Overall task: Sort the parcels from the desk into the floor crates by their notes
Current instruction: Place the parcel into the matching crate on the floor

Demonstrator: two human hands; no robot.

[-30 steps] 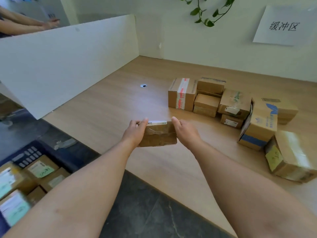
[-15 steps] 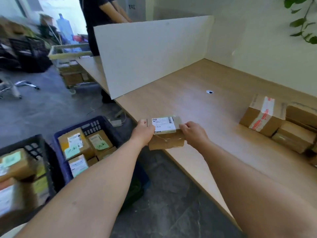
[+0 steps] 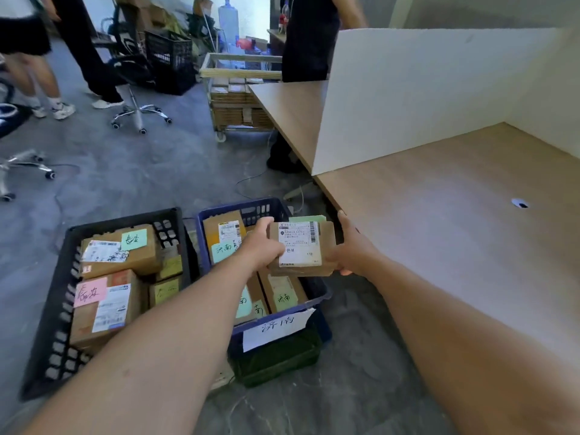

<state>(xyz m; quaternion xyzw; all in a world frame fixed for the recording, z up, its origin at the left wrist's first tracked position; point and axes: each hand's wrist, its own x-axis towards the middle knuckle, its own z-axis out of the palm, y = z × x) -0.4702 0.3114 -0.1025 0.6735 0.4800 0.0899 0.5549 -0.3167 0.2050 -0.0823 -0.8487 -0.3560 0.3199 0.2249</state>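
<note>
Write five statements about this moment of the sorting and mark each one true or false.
1. The left hand and the right hand both hold one parcel. True.
2. The black crate holds a box with a pink note. True.
3. The parcel is held over the black crate. False: it is over the blue crate.
4. The blue crate is empty. False: it holds several boxes with green notes.
5. The blue crate's front carries a white paper sign. True.
</note>
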